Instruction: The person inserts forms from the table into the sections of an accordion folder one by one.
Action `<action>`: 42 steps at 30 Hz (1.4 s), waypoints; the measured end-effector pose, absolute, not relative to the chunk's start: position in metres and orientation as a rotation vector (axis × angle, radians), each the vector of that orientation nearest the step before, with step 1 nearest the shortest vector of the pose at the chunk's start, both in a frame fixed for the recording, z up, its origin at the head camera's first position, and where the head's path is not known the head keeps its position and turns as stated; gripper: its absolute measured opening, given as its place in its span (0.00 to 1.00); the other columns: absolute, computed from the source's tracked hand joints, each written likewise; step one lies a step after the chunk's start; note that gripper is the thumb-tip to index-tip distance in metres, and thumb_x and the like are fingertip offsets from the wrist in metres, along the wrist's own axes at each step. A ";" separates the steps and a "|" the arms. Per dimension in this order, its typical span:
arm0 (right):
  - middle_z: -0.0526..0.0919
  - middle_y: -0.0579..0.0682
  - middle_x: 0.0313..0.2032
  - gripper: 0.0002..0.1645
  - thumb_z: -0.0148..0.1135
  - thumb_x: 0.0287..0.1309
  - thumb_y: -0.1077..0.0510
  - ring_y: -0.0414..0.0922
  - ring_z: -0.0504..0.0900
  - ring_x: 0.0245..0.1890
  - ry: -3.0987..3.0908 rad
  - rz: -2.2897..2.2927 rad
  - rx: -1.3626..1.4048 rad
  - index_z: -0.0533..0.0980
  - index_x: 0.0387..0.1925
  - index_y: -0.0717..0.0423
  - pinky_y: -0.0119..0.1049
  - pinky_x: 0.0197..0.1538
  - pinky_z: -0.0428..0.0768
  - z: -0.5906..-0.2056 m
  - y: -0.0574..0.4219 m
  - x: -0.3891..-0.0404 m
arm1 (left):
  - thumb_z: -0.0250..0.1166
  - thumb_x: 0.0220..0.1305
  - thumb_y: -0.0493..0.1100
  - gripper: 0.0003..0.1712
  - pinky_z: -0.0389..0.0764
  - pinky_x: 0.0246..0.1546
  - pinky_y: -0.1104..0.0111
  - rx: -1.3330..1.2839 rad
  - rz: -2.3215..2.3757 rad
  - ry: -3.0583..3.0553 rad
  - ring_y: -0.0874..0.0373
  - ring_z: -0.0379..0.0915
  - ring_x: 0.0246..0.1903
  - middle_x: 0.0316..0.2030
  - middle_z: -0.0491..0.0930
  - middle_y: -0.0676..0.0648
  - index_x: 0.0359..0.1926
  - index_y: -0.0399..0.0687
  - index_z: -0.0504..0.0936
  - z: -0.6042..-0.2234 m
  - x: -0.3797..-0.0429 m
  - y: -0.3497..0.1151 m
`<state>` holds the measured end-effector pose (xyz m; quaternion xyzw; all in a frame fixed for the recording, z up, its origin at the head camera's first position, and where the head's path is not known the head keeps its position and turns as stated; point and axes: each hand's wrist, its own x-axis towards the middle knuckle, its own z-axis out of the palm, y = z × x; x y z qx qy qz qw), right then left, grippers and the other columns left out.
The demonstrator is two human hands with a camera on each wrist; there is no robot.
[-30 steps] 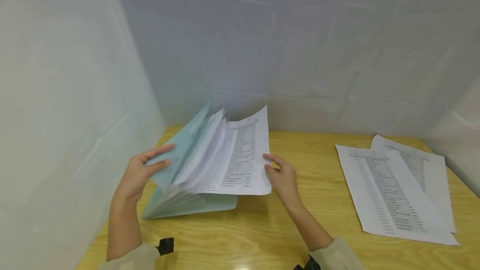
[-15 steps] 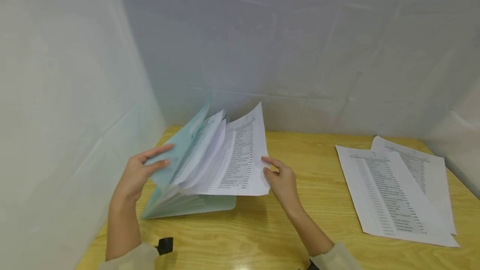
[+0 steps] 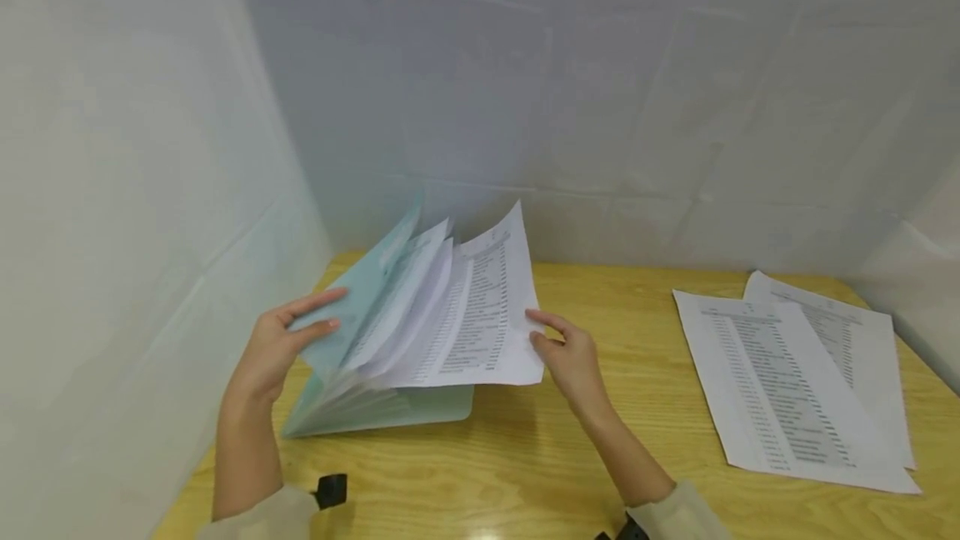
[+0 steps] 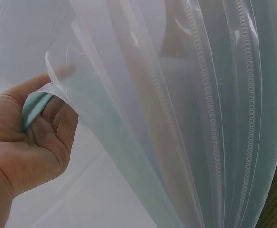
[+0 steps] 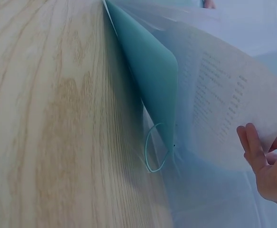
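Observation:
A pale teal document folder (image 3: 442,411) with clear plastic sleeves (image 4: 209,118) stands spread open on the table's left half. My left hand (image 3: 270,348) grips the raised front cover (image 3: 367,286) at its edge, thumb on one side. In the left wrist view, the fingers curl behind that cover and a clear sleeve. A printed sheet (image 3: 487,315) extends rightward out of the sleeves, its left part hidden among them. My right hand (image 3: 570,361) pinches the sheet's right edge between thumb and fingers, holding it above the table. More printed paper (image 3: 393,298) shows nearer the cover.
Two loose printed sheets, a front one (image 3: 780,390) and a rear one (image 3: 870,348), overlap on the wooden table (image 3: 600,298) at right. A thin elastic loop (image 5: 147,149) hangs from the folder's corner. White sheeting (image 3: 562,107) walls the back and sides.
The pinched sheet's upper right corner has shifted slightly left and up, and its lower edge has risen a little. My right hand moves only slightly; the left hand and folder stay put.

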<state>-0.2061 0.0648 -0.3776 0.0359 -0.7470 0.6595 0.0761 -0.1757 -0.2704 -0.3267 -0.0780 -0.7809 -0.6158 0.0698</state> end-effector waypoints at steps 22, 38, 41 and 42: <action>0.78 0.63 0.47 0.19 0.57 0.54 0.67 0.47 0.82 0.31 -2.245 1.975 0.070 0.78 0.49 0.62 0.34 0.28 0.78 -0.380 0.059 -0.216 | 0.65 0.59 0.43 0.27 0.46 0.61 0.48 -0.239 -1.855 -2.360 0.45 0.45 0.65 0.63 0.61 0.38 0.58 0.38 0.73 -0.326 -0.177 -0.270; 0.75 0.62 0.51 0.18 0.55 0.58 0.67 0.47 0.80 0.36 -2.217 2.160 0.163 0.76 0.51 0.65 0.36 0.37 0.79 -0.382 0.044 -0.219 | 0.65 0.59 0.43 0.27 0.45 0.61 0.47 -0.235 -1.823 -2.381 0.45 0.46 0.65 0.63 0.62 0.41 0.58 0.38 0.73 -0.324 -0.175 -0.269; 0.74 0.63 0.50 0.18 0.54 0.59 0.67 0.49 0.80 0.37 -2.182 2.220 0.193 0.74 0.51 0.68 0.38 0.38 0.79 -0.383 0.044 -0.220 | 0.65 0.59 0.43 0.27 0.45 0.61 0.47 -0.235 -1.831 -2.382 0.45 0.45 0.65 0.63 0.62 0.41 0.58 0.39 0.73 -0.323 -0.174 -0.269; 0.74 0.64 0.50 0.18 0.53 0.59 0.68 0.49 0.80 0.37 -2.174 2.235 0.202 0.74 0.51 0.69 0.37 0.37 0.79 -0.383 0.043 -0.221 | 0.65 0.59 0.43 0.27 0.45 0.61 0.47 -0.233 -1.830 -2.381 0.45 0.45 0.65 0.63 0.62 0.41 0.58 0.39 0.73 -0.323 -0.174 -0.269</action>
